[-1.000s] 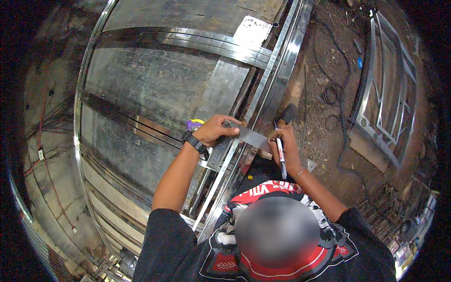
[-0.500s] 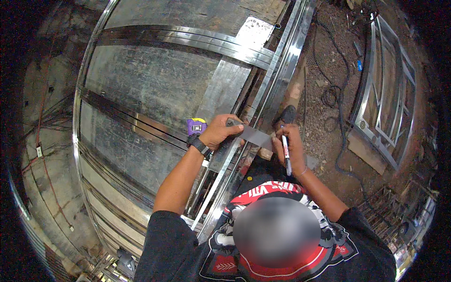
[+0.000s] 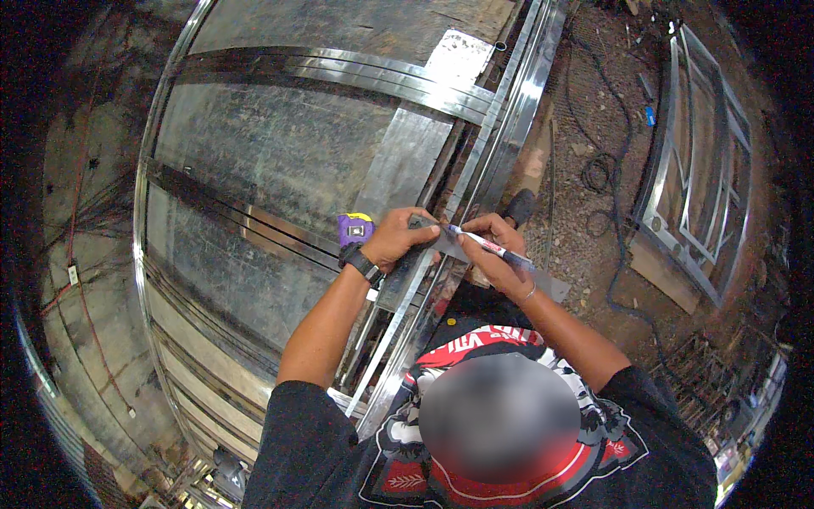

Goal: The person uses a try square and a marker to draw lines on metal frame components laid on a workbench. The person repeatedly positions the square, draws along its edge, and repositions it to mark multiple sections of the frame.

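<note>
Both hands close together over a flat grey metal strip (image 3: 448, 245) at the right edge of a large silver metal frame (image 3: 523, 97).
The left hand (image 3: 400, 238) pinches the strip's left end between thumb and bent fingers, its wrist beside a boxy purple-and-yellow tape measure (image 3: 355, 230), forearm angled up from below. The right hand (image 3: 495, 252) has its fingers curled round a slim white marker (image 3: 490, 246), tip aimed up-left at the strip, whether touching cannot be told; its forearm slants in from lower right.
</note>
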The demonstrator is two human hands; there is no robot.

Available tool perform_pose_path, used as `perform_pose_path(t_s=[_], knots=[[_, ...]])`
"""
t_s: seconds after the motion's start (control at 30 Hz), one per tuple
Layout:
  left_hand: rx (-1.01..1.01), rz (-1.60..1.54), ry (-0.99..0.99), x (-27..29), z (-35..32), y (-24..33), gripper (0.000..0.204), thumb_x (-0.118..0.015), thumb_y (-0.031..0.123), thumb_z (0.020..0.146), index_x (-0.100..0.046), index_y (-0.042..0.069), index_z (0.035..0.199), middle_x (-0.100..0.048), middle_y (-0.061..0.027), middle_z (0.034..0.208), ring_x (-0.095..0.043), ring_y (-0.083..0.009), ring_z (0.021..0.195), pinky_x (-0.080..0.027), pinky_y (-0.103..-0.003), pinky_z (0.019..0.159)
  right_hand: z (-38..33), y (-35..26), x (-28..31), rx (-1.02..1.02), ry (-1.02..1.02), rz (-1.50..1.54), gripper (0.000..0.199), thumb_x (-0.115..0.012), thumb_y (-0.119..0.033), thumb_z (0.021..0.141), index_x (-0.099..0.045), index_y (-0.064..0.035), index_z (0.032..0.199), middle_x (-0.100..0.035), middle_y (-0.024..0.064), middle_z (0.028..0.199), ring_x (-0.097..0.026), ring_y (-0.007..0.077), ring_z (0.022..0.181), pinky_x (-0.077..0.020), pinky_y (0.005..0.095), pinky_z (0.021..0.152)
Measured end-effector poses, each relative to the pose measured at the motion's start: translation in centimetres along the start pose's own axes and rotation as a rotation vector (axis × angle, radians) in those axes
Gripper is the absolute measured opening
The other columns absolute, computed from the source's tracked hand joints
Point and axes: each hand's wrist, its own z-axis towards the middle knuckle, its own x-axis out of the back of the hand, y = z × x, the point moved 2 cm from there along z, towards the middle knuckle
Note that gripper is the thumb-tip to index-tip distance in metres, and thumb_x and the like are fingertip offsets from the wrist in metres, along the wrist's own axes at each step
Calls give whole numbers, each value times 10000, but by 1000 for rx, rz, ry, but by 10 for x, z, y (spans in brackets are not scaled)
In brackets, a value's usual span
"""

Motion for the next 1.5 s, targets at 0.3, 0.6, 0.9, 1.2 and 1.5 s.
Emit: perform_pose_path(t_s=[0.3, 0.6, 0.9, 1.2, 1.5], knots=[[75, -133, 7, -2, -1, -6, 185, -766, 101, 910, -656, -10, 1010, -704, -115, 886, -720, -197, 708, -628, -334, 615, 1, -6, 2, 40, -9, -54, 209, -767, -170, 913, -681, -32, 1044, -684, 19, 897, -622, 65, 814, -515, 254, 714], [129, -153, 3, -3, -5, 0, 240, -790, 140, 901, -643, 9, 1039, -699, -112, 900, -730, -218, 708, -635, -362, 615, -8, -10, 13, 172, -5, -279, 198, -723, -168, 908, -681, -14, 1026, -704, 114, 858, -696, 194, 744, -551, 335, 697], [108, -184, -48, 0, -4, -2, 252, -779, 134, 900, -646, -4, 1063, -707, -131, 958, -739, -229, 754, -635, -366, 668, -31, 3, 31, 271, 261, -573, 249, -711, -197, 938, -612, -59, 1121, -622, 201, 1063, -640, 393, 1002, -543, 440, 803], [100, -173, -209, 16, -7, -5, 435, -786, 100, 838, -635, -7, 1232, -705, -134, 1168, -745, -242, 901, -604, -382, 855, -43, 23, 29, 365, 250, -606, 282, -796, -77, 850, -599, -57, 1051, -600, 174, 961, -616, 348, 860, -509, 391, 755], [116, -104, -141, 19, -9, -15, 329, -792, 124, 886, -647, 29, 1166, -737, -85, 986, -743, -194, 849, -613, -342, 772, -46, 22, 24, 326, 267, -603, 252, -791, -162, 859, -620, -77, 1023, -631, 148, 1005, -668, 355, 908, -556, 428, 721]])
